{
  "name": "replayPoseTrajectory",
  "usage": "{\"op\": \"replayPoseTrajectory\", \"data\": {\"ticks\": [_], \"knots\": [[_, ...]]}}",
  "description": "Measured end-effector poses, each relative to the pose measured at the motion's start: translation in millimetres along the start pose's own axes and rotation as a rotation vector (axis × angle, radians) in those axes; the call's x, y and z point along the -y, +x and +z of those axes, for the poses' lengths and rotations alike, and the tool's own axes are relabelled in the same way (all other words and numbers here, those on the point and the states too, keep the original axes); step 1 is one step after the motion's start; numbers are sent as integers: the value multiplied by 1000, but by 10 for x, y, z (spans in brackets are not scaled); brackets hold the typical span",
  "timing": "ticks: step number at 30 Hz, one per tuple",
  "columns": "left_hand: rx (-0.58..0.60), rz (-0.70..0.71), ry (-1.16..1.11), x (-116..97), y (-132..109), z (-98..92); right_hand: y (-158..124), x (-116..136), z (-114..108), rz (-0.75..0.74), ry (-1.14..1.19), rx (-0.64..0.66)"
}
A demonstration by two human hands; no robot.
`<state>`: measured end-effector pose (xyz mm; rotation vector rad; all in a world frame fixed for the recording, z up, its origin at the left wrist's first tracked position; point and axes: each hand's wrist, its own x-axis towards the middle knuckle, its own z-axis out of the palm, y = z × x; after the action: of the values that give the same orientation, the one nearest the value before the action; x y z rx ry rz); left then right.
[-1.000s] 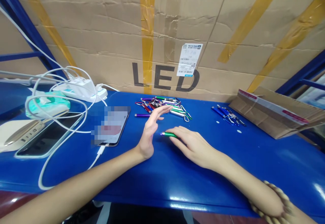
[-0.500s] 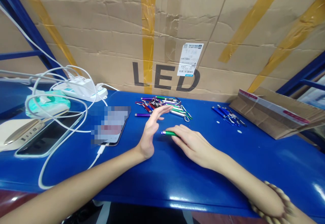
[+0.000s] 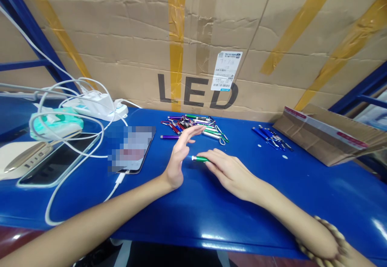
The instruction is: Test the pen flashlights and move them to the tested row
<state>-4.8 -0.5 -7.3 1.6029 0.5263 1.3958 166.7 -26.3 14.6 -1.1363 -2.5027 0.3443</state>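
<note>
My right hand (image 3: 229, 170) grips a small green penlight (image 3: 199, 159) between thumb and fingers. Its silver tip points left and glows white. My left hand (image 3: 178, 158) is held upright with the fingers stretched out, palm turned to the lit tip, a short gap between them. Just behind lies a pile of small metal penlights (image 3: 193, 126) in red, purple, green and silver, several with carabiner clips; my left fingers cover part of it. Farther right is a smaller group of blue penlights (image 3: 269, 137).
An open cardboard box (image 3: 320, 138) stands at the right. To the left lie a charging phone (image 3: 133, 150), a second phone (image 3: 60, 164), a tissue pack (image 3: 57, 124), a power strip (image 3: 96, 107) and looping white cables. A large taped carton (image 3: 130, 49) walls off the back.
The glow at the penlight's tip has gone from bluish-violet to white. Both hands stay in nearly the same place.
</note>
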Motion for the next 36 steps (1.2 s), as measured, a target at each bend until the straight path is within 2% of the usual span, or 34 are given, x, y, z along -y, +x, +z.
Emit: {"op": "replayPoseTrajectory", "data": {"ticks": [11,20,36], "knots": [[0,-11,10,2,-2,-5,5,12,11,18,13,26],[4,15,-3,56,4,-11,4,9,18,17,-11,-23],[-8,15,-15,98,10,-14,-5,0,26,20,-24,24]]}}
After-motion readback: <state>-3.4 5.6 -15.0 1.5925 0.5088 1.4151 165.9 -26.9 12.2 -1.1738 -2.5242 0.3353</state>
